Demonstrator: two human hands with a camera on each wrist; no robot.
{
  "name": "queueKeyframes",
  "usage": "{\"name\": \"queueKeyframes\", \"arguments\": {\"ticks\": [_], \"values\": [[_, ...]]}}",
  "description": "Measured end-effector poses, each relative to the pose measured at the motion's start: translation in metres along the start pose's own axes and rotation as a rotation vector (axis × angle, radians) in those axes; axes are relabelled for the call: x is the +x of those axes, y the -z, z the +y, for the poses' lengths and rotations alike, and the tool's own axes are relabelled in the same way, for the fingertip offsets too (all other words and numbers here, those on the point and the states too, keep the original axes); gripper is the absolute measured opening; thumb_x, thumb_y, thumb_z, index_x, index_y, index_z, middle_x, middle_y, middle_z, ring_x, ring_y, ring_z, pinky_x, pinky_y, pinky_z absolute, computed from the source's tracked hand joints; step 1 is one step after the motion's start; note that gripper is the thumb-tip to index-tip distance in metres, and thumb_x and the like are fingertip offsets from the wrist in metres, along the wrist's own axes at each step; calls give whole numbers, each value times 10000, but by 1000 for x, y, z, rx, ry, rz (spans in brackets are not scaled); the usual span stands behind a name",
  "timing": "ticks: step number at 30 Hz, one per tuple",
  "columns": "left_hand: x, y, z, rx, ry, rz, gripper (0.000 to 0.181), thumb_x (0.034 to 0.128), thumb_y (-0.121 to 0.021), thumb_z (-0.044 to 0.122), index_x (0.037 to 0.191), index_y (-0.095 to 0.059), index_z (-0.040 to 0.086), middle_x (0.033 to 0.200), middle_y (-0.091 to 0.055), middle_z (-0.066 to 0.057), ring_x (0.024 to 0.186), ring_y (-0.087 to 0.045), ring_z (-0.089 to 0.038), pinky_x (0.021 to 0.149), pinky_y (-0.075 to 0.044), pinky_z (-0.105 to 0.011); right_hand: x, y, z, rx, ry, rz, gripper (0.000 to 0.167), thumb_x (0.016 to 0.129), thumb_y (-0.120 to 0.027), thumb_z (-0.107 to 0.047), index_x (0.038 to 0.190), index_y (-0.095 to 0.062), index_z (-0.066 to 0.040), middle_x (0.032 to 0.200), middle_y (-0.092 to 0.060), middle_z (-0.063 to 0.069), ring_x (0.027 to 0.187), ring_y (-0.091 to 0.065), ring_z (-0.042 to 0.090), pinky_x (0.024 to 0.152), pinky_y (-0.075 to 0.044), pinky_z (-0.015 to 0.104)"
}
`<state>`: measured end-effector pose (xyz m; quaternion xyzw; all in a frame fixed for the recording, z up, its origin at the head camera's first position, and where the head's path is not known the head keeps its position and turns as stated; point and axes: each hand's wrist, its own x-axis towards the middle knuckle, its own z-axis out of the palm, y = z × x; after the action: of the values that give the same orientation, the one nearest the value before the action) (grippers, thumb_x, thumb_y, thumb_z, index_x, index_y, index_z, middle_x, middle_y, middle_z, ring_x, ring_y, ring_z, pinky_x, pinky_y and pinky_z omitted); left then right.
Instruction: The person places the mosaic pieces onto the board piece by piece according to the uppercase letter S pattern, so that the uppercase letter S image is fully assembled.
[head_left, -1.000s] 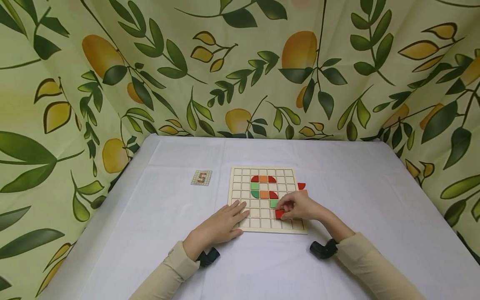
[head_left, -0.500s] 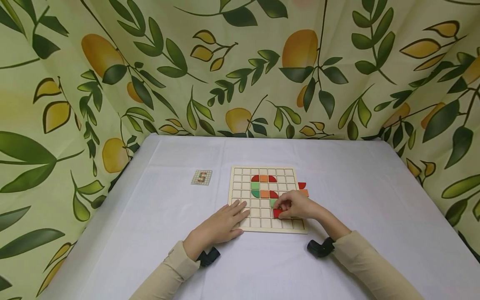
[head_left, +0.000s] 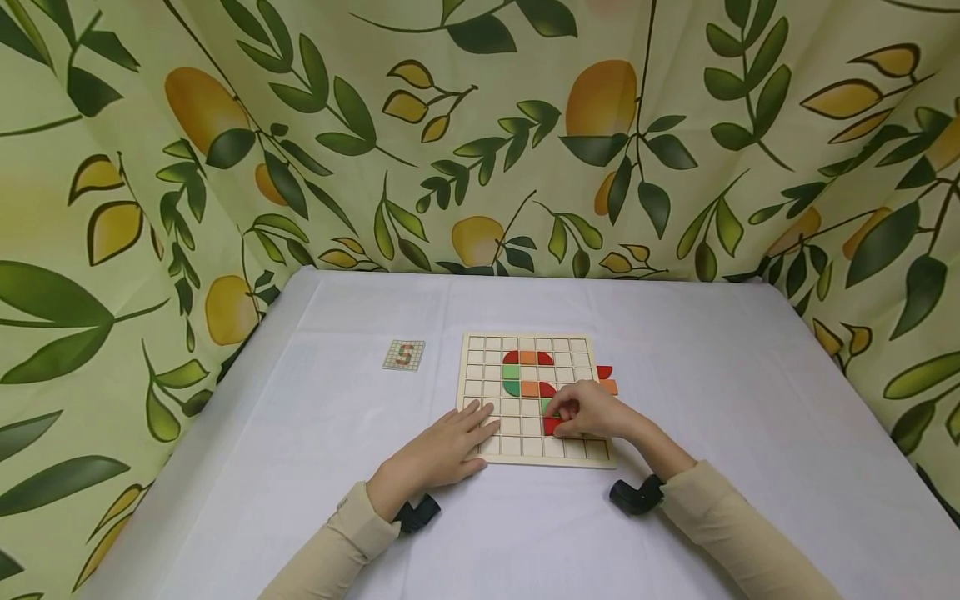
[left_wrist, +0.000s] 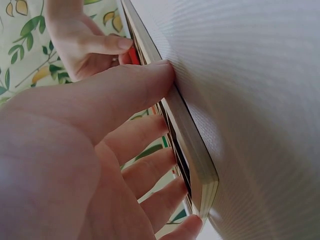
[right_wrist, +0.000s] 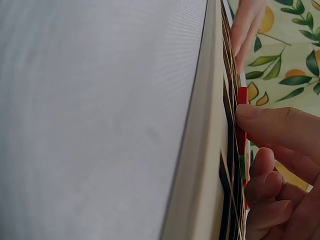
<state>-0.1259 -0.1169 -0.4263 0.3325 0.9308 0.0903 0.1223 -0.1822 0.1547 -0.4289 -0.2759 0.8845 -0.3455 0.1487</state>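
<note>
A wooden grid board [head_left: 536, 460] lies on the white-covered table. My left hand [head_left: 442, 447] rests on its left front part with straight, spread fingers; in the left wrist view the thumb [left_wrist: 145, 80] lies across the board's edge. Over the board's right side, my right hand [head_left: 596, 410] pinches a red tile [head_left: 551, 427] between thumb and finger. This tile sits just in front of a light green tile [head_left: 546, 406], partly hidden by my fingers. Red, orange and green pieces form a curved line farther back, including a dark green piece [head_left: 512, 388] and an orange square [head_left: 529, 388].
A small card [head_left: 404, 355] with a coloured S pattern on a grid lies left of the board. Beside the board's right edge are a red rounded piece [head_left: 604, 372] and an orange piece [head_left: 611, 387]. A patterned curtain [head_left: 480, 167] surrounds the table's back.
My right hand has shifted slightly left with the red tile, which now sits more squarely in front of the light green tile. My left hand has stayed put.
</note>
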Motion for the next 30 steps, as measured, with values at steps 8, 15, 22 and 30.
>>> {"name": "queueKeyframes", "arguments": {"ticks": [8, 15, 22, 30], "values": [[1, 0, -1, -3, 4, 1, 555, 970, -558, 297, 1472, -406, 113, 1595, -303, -111, 1501, -258, -304, 1201, -315, -486, 0, 2, -3, 14, -4, -7, 166, 744, -793, -46, 898, -739, -20, 655, -540, 10, 580, -424, 38, 520, -365, 145], [1, 0, -1, 0, 4, -1, 556, 972, -555, 300, 1474, -405, 115, 1596, -302, -109, 1501, -257, -303, 1200, -316, -487, 1, 2, -3, 27, -15, -5, 173, 733, -798, -34, 896, -741, -17, 648, -546, 15, 573, -427, 42, 517, -367, 146], [1, 0, 0, 5, 10, -6, 554, 975, -548, 307, 1476, -402, 123, 1600, -295, -102, 1504, -253, -298, 1206, -310, -480, 2, 1, -2, 26, -23, 3, 167, 732, -800, -43, 887, -741, -23, 648, -552, 16, 583, -436, 47, 523, -372, 149], [0, 0, 0, 0, 16, -15, 562, 976, -547, 308, 1483, -390, 124, 1604, -288, -96, 1507, -245, -293, 1212, -302, -475, 2, -1, -1, 41, -18, 5, 161, 738, -795, -37, 889, -743, -24, 644, -559, 31, 578, -434, 47, 520, -377, 151]]}}
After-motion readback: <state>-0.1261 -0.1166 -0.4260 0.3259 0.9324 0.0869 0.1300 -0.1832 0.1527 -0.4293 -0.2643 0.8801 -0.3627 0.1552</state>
